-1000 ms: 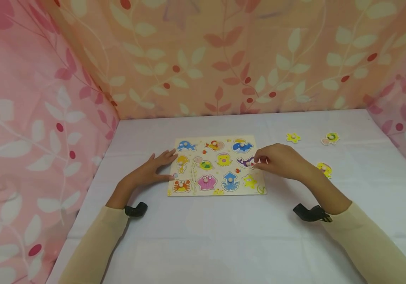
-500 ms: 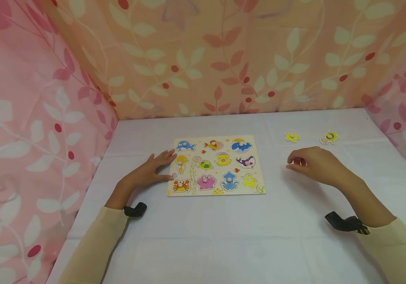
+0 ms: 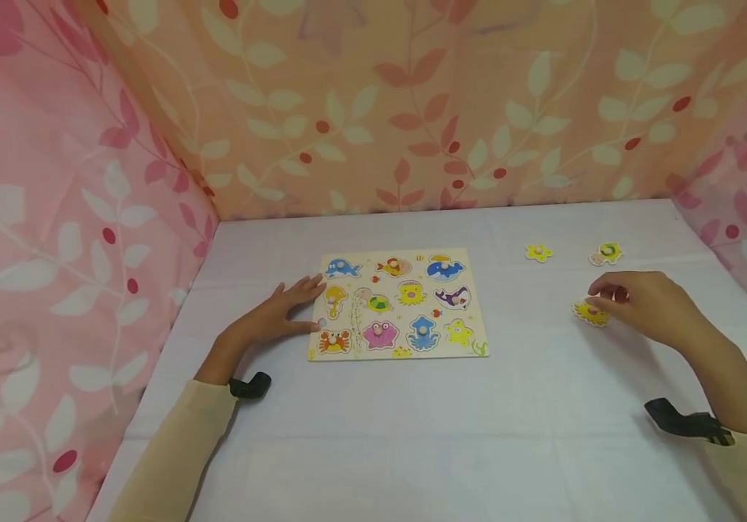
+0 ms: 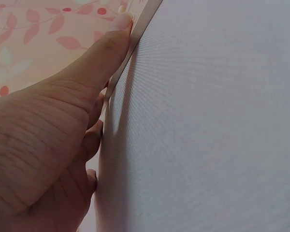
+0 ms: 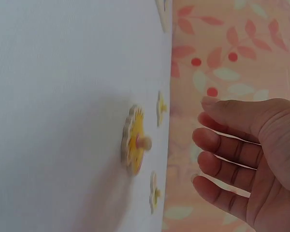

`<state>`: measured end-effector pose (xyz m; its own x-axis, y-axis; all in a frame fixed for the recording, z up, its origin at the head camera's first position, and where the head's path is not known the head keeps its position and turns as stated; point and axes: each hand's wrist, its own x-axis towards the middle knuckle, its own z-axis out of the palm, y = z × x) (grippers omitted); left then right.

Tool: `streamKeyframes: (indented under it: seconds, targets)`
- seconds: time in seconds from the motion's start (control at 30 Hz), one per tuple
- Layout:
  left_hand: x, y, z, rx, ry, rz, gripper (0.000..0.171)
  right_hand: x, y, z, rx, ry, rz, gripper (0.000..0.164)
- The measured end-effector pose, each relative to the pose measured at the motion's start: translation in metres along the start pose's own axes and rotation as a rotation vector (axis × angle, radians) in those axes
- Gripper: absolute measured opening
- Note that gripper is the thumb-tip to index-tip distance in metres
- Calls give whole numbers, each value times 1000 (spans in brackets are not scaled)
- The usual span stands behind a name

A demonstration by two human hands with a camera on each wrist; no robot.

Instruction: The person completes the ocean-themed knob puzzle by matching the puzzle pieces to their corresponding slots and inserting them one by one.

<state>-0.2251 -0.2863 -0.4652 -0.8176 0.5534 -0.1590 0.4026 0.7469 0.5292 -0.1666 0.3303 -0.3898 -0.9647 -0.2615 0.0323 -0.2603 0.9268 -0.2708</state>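
A wooden peg puzzle board (image 3: 399, 355) with sea-animal pictures lies mid-table. My left hand (image 3: 275, 312) rests at its left side, thumb and fingers spread along the edge; in the left wrist view the thumb (image 4: 104, 53) touches the board's rim. On the right, my right hand (image 3: 650, 308) hovers over a yellow octopus puzzle piece (image 3: 587, 313). The right wrist view shows this octopus piece (image 5: 134, 145) flat on the cloth with its knob outward, apart from the loosely bent fingers (image 5: 227, 145). Nothing is held there.
A yellow star piece (image 3: 539, 252) and a turtle piece (image 3: 606, 254) lie on the white cloth behind the right hand. Floral curtains (image 3: 373, 109) stand at the back and sides. Several board pictures carry knobs; the octopus, turtle and star pictures show none.
My right hand has let go of the purple whale piece on the board and moved right to the octopus piece. My left hand has stayed in place.
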Motion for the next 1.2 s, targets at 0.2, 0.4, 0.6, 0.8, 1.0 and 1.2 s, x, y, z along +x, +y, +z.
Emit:
streamKeyframes:
  seconds: [0.2, 0.4, 0.6, 0.8, 1.0, 1.2]
  targets:
    - [0, 1, -1, -2, 3, 2, 93, -5, 19, 1, -10, -52, 50, 22]
    - [0, -1, 0, 4, 10, 3, 92, -3, 26, 7, 9, -103, 96, 26]
    - [0, -1, 0, -1, 7, 15, 93, 2, 29, 14, 16, -128, 95, 27]
    - [0, 0, -1, -2, 11, 19, 93, 6, 29, 17, 8, -132, 94, 27]
    - [0, -1, 0, -7, 6, 19, 92, 10, 30, 19, -3, -136, 85, 25]
    - [0, -1, 0, 0, 8, 30, 92, 11, 32, 19, -18, -128, 67, 26]
